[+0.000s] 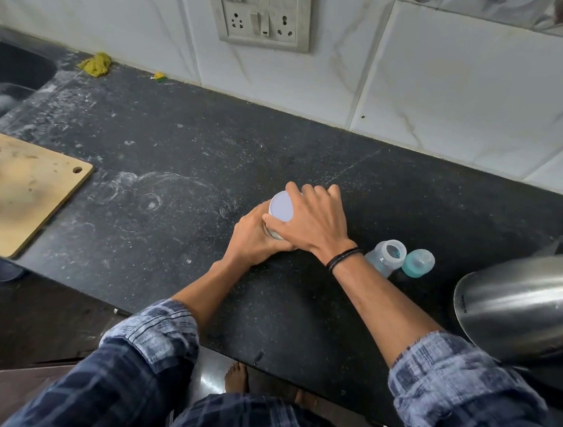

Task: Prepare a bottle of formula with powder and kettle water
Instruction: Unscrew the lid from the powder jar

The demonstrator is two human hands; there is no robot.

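Note:
A small jar with a white lid (281, 206) stands on the black counter (182, 155) near the middle. My left hand (257, 236) grips the jar's body from the near left side. My right hand (310, 221) curls over the white lid from the right, thumb on its near rim. Right of my wrist stands an open, clear baby bottle (386, 256) with no top on it. Its teal cap with the teat (418, 262) sits beside it. A steel kettle (522, 302) stands at the right edge. The jar's contents are hidden.
A wooden cutting board (21, 188) with a yellow lump lies at the left. A dark sink (8, 70) is at the far left. A yellow cloth (96, 64) lies by the tiled wall. A socket panel (265, 8) hangs above the counter.

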